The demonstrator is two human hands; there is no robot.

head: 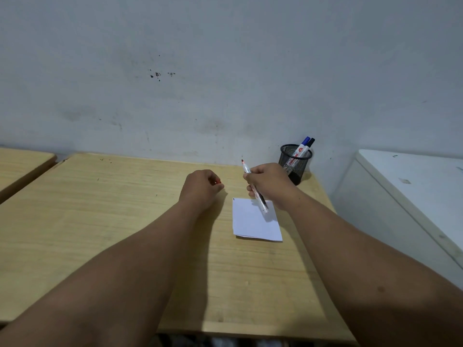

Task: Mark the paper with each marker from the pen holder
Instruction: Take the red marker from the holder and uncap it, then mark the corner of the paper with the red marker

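A person sat at a wooden desk (112, 221) with both bare arms stretched out over it.

The right hand (269, 185) was closed around a red marker (253, 186). The marker had no cap on. Its red tip pointed up and away, toward the far edge of the desk. Its back end pointed down and hung over the far part of the paper (255, 220). The fingers were curled tight on the middle of the marker.

The left hand (201, 187) was closed into a loose fist. A small red thing (218, 181) peeked out between its fingertips. It looked like the red cap, but most of it was hidden, so this could not be told for sure. The left hand sat just to the left of the paper and did not touch it.

The paper was a small white sheet. It lay flat on the desk, near the right edge and closer to the far side. It was between the two hands and a little nearer to the person. A tiny dark mark showed at its far left corner.

The black mesh pen holder (295, 162) stood in the far right corner of the desk, close to the wall (225, 71). It was just behind the right hand. Two markers stood inside it, leaning right: a blue marker (302, 147) and a black marker (311, 142).
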